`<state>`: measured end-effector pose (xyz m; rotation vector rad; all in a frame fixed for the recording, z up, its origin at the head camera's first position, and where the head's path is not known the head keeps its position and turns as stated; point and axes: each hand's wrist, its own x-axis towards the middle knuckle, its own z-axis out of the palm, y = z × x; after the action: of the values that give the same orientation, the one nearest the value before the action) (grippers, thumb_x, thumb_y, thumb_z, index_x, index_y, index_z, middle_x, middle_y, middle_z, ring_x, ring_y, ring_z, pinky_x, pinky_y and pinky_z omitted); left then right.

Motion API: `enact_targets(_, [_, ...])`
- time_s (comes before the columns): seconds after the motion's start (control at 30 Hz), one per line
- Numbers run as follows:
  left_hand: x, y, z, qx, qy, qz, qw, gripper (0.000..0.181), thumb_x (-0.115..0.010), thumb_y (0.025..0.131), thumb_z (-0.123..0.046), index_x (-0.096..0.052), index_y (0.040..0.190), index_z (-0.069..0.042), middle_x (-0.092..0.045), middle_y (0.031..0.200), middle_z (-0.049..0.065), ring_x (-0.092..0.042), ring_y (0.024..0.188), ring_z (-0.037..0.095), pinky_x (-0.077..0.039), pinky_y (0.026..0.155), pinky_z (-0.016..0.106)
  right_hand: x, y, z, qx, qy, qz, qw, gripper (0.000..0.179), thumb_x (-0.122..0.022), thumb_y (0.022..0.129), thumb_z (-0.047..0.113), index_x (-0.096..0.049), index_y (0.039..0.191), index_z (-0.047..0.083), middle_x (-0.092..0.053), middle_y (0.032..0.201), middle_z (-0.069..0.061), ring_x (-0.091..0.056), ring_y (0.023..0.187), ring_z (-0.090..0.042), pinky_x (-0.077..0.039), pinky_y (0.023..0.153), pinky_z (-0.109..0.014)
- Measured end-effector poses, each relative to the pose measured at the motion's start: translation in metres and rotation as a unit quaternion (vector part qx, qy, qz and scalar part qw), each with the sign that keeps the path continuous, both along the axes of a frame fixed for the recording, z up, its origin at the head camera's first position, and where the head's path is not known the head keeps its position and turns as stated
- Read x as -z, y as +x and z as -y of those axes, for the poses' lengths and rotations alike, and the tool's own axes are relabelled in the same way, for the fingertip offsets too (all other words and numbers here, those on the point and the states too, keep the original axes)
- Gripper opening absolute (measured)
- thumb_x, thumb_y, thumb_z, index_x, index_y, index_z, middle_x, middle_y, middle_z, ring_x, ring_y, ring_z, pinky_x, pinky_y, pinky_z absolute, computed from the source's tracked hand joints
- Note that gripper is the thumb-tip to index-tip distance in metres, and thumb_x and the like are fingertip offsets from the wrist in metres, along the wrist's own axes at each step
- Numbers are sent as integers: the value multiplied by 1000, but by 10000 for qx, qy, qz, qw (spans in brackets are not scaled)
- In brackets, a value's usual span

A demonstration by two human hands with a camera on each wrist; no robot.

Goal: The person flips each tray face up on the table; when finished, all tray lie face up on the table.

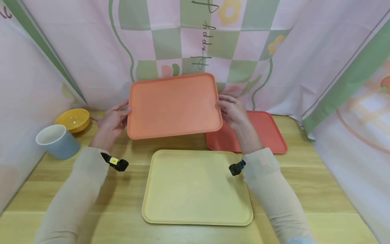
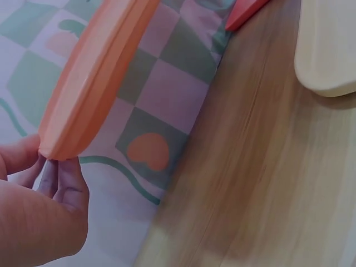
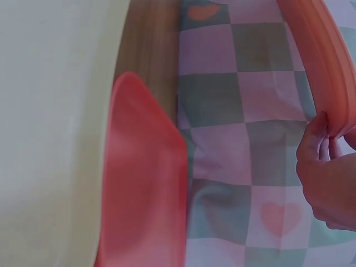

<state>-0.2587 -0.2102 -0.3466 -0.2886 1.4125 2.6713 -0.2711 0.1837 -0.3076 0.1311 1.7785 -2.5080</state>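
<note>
An orange tray (image 1: 175, 106) is held up off the table, tilted so its inner face shows in the head view. My left hand (image 1: 114, 120) pinches its left short edge, thumb on one side and fingers on the other. At the opposite short edge my right hand (image 1: 233, 110) grips the rim the same way. Both wrist views show the tray edge-on, with the left hand (image 2: 44, 200) and the right hand (image 3: 331, 178) at its ends. Below, a pale yellow tray (image 1: 198, 188) lies flat on the table. Behind my right wrist lies a red tray (image 1: 268, 132), partly hidden.
On the left of the wooden table (image 1: 122, 210) stand a blue cup (image 1: 62, 145) and a yellow bowl (image 1: 73, 120). A patterned curtain (image 1: 166, 42) hangs along the table's back edge, with more fabric at both sides.
</note>
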Motion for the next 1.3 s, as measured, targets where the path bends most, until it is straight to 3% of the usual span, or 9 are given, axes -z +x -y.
enact_targets(0.2, [-5, 1, -1, -97, -269, 65, 9996, 59, -64, 98, -2, -45, 154, -10, -75, 98, -4, -68, 78, 11, -54, 61, 22, 8, -3, -1, -103, 43, 220, 9997, 34, -61, 99, -1, -57, 133, 0, -69, 88, -4, -64, 78, -13, -56, 70, -22])
enact_targets(0.4, [-1, 0, 2, -200, -294, 121, 9993, 59, -66, 97, -2, -47, 153, -10, -75, 92, -3, -67, 74, 10, -54, 63, 21, 14, -5, 2, -112, 124, 309, 9994, 31, -61, 99, -1, -58, 129, 1, -69, 87, -4, -65, 76, -13, -56, 68, -22])
enact_targets(0.47, [1, 0, 3, -263, -316, 131, 9991, 51, -67, 97, -2, -56, 146, -11, -75, 90, -3, -67, 74, 10, -55, 62, 21, 15, -6, 2, -125, 171, 332, 9992, 30, -61, 98, -1, -58, 128, 1, -70, 87, -4, -65, 76, -13, -56, 67, -22])
enact_targets(0.57, [2, -1, 5, -366, -331, 160, 9987, 29, -70, 95, -4, -72, 122, -13, -75, 87, -2, -67, 73, 9, -55, 61, 21, 18, -6, 4, -178, 271, 357, 9988, 31, -61, 99, -1, -58, 130, 0, -70, 87, -3, -66, 76, -12, -56, 66, -22])
enact_targets(0.63, [3, -1, 6, -454, -291, 196, 9984, 17, -71, 94, -4, -75, 107, -14, -75, 86, -2, -68, 73, 9, -56, 61, 20, 19, -6, 5, -224, 325, 376, 9985, 34, -61, 98, -1, -57, 132, -1, -70, 86, -3, -66, 76, -12, -56, 66, -22])
enact_targets(0.7, [3, -1, 7, -514, -279, 263, 9979, 13, -72, 93, -4, -75, 101, -14, -75, 85, -2, -68, 73, 8, -56, 61, 20, 21, -7, 7, -260, 372, 406, 9981, 36, -61, 99, -1, -56, 134, -2, -70, 85, -2, -66, 76, -12, -56, 65, -22])
enact_targets(0.87, [7, 1, 11, -599, -557, 448, 9956, 24, -71, 94, -2, -76, 116, -11, -76, 83, -3, -69, 72, 7, -56, 61, 19, 28, -10, 11, -397, 578, 479, 9964, 40, -62, 99, 0, -54, 138, -3, -71, 89, -2, -68, 78, -13, -57, 69, -24])
enact_targets(1.07, [13, 4, 17, -547, -684, 376, 9955, 23, -68, 94, 4, -78, 110, -11, -75, 83, -3, -68, 70, 8, -56, 61, 20, 38, -12, 16, -533, 907, 470, 9933, 44, -62, 99, 0, -52, 142, -6, -69, 94, -2, -69, 78, -13, -58, 76, -29])
enact_targets(1.3, [21, 6, 20, -462, -1161, 271, 9918, 52, -65, 96, 4, -53, 146, -3, -74, 87, -7, -67, 74, 7, -55, 62, 19, 44, -14, 23, -608, 1074, 423, 9915, 41, -61, 98, -4, -53, 138, -11, -70, 87, -2, -69, 75, -13, -59, 74, -30])
